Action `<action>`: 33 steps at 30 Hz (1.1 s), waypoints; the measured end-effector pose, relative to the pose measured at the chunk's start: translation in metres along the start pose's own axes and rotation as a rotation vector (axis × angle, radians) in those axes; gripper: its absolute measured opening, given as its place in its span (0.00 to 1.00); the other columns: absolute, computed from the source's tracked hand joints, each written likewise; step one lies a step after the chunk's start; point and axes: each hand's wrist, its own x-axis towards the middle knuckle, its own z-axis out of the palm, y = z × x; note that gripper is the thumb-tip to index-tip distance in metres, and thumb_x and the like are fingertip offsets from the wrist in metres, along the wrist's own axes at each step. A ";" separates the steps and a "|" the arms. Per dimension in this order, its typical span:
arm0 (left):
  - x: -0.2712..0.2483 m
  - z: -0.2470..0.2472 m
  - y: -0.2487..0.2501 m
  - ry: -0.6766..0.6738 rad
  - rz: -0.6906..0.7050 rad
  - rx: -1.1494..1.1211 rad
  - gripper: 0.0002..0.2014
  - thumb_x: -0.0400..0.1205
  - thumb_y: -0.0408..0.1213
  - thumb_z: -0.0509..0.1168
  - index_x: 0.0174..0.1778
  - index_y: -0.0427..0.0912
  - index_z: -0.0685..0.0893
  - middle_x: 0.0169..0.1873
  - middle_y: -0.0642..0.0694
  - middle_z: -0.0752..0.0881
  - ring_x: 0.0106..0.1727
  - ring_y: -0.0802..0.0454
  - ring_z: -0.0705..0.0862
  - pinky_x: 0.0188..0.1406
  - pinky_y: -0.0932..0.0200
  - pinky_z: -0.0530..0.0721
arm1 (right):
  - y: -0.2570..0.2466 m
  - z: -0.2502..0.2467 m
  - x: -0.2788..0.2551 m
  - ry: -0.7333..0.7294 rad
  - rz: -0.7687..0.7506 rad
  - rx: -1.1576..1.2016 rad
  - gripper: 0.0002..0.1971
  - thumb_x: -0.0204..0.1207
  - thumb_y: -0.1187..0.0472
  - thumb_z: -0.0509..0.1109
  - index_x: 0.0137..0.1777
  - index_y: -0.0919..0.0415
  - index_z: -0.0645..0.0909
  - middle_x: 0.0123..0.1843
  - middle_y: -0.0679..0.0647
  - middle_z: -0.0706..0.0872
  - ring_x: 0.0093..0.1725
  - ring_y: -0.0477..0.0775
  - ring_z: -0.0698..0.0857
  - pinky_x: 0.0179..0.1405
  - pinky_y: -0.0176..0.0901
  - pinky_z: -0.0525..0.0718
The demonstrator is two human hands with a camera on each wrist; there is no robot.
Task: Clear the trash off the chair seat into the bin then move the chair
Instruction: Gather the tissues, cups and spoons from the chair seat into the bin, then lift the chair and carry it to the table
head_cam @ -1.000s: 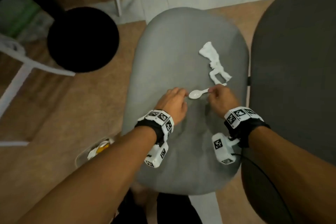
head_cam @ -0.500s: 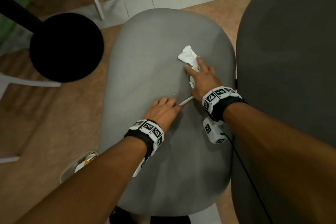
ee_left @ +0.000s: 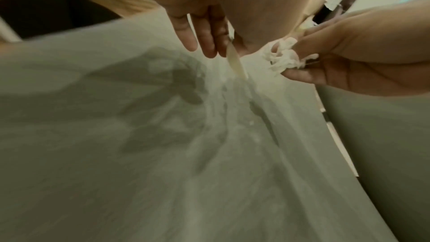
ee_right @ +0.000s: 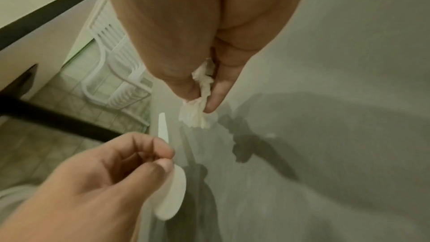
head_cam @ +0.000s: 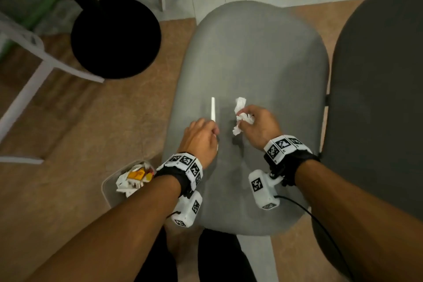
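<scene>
The grey chair seat (head_cam: 251, 52) fills the middle of the head view. My left hand (head_cam: 201, 138) pinches a white plastic spoon (head_cam: 213, 110) near its bowl, the handle pointing away from me. In the right wrist view the spoon (ee_right: 172, 190) shows its bowl below my left thumb. My right hand (head_cam: 258, 126) grips a crumpled white tissue (head_cam: 241, 114) just above the seat; the tissue (ee_right: 200, 109) hangs from between thumb and fingers. Both hands hover close together over the seat's near half. The small bin (head_cam: 109, 192) stands on the floor to the left, under my left forearm.
The bin holds white and yellow trash (head_cam: 135, 178). A dark grey chair back (head_cam: 377, 98) stands to the right of the seat. A black round base (head_cam: 115, 36) with a black post and white chair legs (head_cam: 25, 89) stand on the floor at the left.
My right hand has gathered the tissue off the seat and drawn back toward me. My left hand has picked the spoon up and turned its handle away from me.
</scene>
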 end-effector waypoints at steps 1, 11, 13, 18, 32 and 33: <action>-0.016 -0.009 -0.013 0.032 -0.045 -0.033 0.07 0.79 0.31 0.60 0.44 0.47 0.80 0.47 0.48 0.82 0.53 0.45 0.78 0.58 0.49 0.77 | -0.011 0.016 -0.016 -0.038 -0.006 0.003 0.08 0.75 0.60 0.74 0.51 0.49 0.87 0.50 0.52 0.91 0.49 0.55 0.89 0.48 0.35 0.77; -0.211 -0.055 -0.198 0.189 -0.500 -0.277 0.10 0.79 0.33 0.65 0.49 0.48 0.71 0.38 0.49 0.83 0.39 0.47 0.84 0.42 0.44 0.86 | -0.104 0.241 -0.150 -0.304 -0.070 -0.039 0.14 0.76 0.60 0.72 0.62 0.50 0.82 0.58 0.55 0.90 0.56 0.57 0.87 0.50 0.37 0.79; -0.233 -0.053 -0.230 0.193 -0.606 -0.320 0.09 0.78 0.32 0.67 0.49 0.46 0.73 0.36 0.52 0.83 0.39 0.47 0.85 0.44 0.47 0.87 | -0.107 0.276 -0.156 -0.324 -0.053 -0.117 0.16 0.77 0.61 0.71 0.64 0.51 0.83 0.60 0.57 0.90 0.60 0.60 0.87 0.57 0.42 0.83; -0.244 -0.028 -0.282 0.181 -0.757 -0.482 0.08 0.79 0.32 0.69 0.52 0.44 0.81 0.40 0.51 0.86 0.44 0.50 0.87 0.50 0.56 0.86 | -0.081 0.342 -0.139 -0.363 0.041 -0.247 0.23 0.78 0.57 0.73 0.73 0.54 0.78 0.68 0.57 0.86 0.67 0.59 0.85 0.62 0.40 0.79; -0.333 -0.071 -0.287 -0.349 -0.733 -0.200 0.18 0.85 0.34 0.61 0.70 0.36 0.81 0.68 0.37 0.83 0.68 0.39 0.82 0.65 0.54 0.78 | -0.026 0.277 -0.216 -0.618 -0.021 -0.570 0.10 0.79 0.54 0.64 0.54 0.54 0.84 0.51 0.55 0.89 0.51 0.60 0.88 0.57 0.50 0.86; -0.351 -0.081 -0.284 -0.379 -0.732 -0.164 0.19 0.85 0.35 0.61 0.72 0.36 0.79 0.71 0.37 0.82 0.70 0.39 0.80 0.67 0.55 0.76 | -0.025 0.258 -0.238 -0.647 0.009 -0.536 0.09 0.81 0.58 0.64 0.56 0.56 0.84 0.52 0.57 0.89 0.51 0.61 0.88 0.57 0.50 0.86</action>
